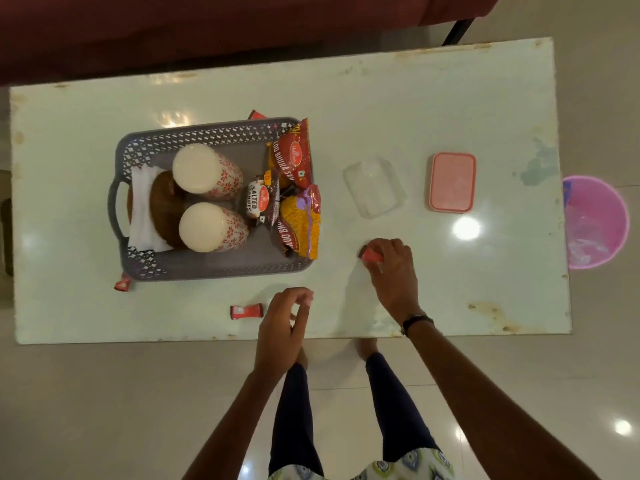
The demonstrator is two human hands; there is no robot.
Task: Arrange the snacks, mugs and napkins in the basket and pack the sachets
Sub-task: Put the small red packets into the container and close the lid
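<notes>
Head view showed the right hand (391, 259), arm outstretched at centre frame, fingers curled around a red sachet (372, 255) on the table (450, 98); the left hand (282, 323) hovered loosely curled, empty, lower centre, the basket (207, 268) left of centre.

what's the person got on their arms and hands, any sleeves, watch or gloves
Both forearms are bare, with no sleeves and no gloves in view. The right wrist carries a dark wristwatch on a dark strap. The left hand and its wrist show nothing worn. The right hand shows no rings that can be made out.
</notes>
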